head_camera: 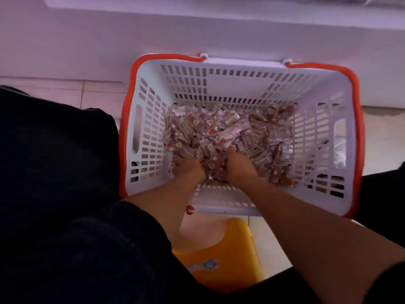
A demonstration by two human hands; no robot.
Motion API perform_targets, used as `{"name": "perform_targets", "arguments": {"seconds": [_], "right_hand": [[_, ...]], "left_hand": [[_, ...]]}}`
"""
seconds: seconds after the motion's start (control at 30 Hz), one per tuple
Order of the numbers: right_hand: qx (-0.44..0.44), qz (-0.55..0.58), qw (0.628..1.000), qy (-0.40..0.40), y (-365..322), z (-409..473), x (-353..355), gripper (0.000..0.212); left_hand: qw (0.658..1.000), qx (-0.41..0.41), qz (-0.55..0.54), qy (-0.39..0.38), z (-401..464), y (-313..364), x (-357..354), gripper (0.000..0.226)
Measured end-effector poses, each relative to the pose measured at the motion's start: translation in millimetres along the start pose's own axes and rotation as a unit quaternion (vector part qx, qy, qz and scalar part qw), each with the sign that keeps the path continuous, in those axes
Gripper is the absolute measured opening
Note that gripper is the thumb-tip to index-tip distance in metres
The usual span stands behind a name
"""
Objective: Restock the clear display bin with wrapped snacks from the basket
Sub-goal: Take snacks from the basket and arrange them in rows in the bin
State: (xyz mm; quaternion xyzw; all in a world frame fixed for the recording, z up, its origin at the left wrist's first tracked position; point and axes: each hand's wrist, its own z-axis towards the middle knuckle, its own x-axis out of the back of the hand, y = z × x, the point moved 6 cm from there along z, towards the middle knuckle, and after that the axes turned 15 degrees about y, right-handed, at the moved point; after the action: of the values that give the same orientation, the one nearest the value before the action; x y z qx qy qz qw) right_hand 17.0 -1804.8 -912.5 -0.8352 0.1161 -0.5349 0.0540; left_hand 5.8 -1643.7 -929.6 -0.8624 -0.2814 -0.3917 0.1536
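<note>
A white slotted basket (324,132) with an orange rim stands on the floor in front of me. Its bottom holds a heap of small wrapped snacks (221,128) in clear and brown wrappers with red marks. Both my hands are down in the near part of the heap. My left hand (188,168) and my right hand (240,166) lie side by side, fingers curled down into the snacks and gathering a bunch between them. The fingertips are buried in the pile. The clear display bin is out of view.
A yellow plastic stool (221,251) sits under me, just short of the basket's near wall. My dark-clothed legs (65,172) flank the basket on both sides. A white cabinet base (197,36) runs along the back, on pale floor tiles (65,91).
</note>
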Motion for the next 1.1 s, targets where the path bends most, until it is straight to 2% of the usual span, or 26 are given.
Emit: {"name": "perform_targets", "arguments": {"seconds": [0.07, 0.2, 0.3, 0.43, 0.47, 0.53, 0.6, 0.67, 0.77, 0.83, 0.93, 1.03, 1.1], "right_hand": [[-0.018, 0.036, 0.999, -0.006, 0.4, 3.7, 3.0, 0.055], [-0.057, 0.11, 0.991, -0.044, 6.9, 8.8, 8.9, 0.052], [-0.092, 0.164, 0.98, -0.071, 13.6, 12.4, 13.0, 0.039], [-0.188, 0.299, 0.924, -0.144, 21.3, 5.3, 19.6, 0.04], [-0.184, 0.295, 0.924, -0.158, 21.0, 3.9, 24.8, 0.038], [-0.126, 0.21, 0.953, -0.176, 19.4, 6.3, 40.4, 0.034], [-0.081, 0.151, 0.969, -0.18, 13.6, 6.7, 63.3, 0.031], [-0.047, 0.143, 0.974, -0.17, 8.7, 7.9, 89.8, 0.029], [-0.039, 0.247, 0.953, -0.172, -5.5, -3.8, 142.5, 0.02], [-0.015, 0.321, 0.927, -0.191, -21.5, -15.2, 186.6, 0.014], [0.059, 0.403, 0.902, -0.145, -46.0, -33.0, 263.7, 0.016], [0.141, 0.441, 0.886, -0.013, -65.8, -57.0, 334.2, 0.018], [0.171, 0.494, 0.85, 0.057, -75.3, -73.3, 369.1, 0.022]], "left_hand": [[1.0, -0.002, -0.009, 0.02, 7.3, 0.6, 5.9, 0.077], [0.998, -0.045, 0.033, -0.031, 11.4, 3.7, 12.3, 0.076], [0.998, -0.037, 0.011, -0.056, 11.9, -2.5, 15.7, 0.057], [0.993, -0.049, -0.056, -0.091, 6.9, -6.6, 23.0, 0.051], [0.991, -0.047, -0.078, -0.099, 4.2, -7.3, 25.9, 0.049], [0.983, -0.025, -0.116, -0.143, -1.1, -10.7, 28.6, 0.039], [0.959, 0.025, -0.176, -0.22, -11.5, -16.3, 33.1, 0.025], [0.925, 0.047, -0.236, -0.295, -26.0, -17.4, 43.8, 0.018], [0.873, 0.018, -0.305, -0.38, -54.0, -2.4, 79.8, 0.013], [0.846, -0.038, -0.358, -0.393, -70.4, 16.9, 117.8, 0.019], [0.82, -0.149, -0.381, -0.401, -104.5, 45.6, 191.3, 0.039], [0.812, -0.239, -0.377, -0.376, -145.3, 61.9, 270.9, 0.044], [0.792, -0.277, -0.384, -0.386, -172.8, 64.8, 316.2, 0.052]]}}
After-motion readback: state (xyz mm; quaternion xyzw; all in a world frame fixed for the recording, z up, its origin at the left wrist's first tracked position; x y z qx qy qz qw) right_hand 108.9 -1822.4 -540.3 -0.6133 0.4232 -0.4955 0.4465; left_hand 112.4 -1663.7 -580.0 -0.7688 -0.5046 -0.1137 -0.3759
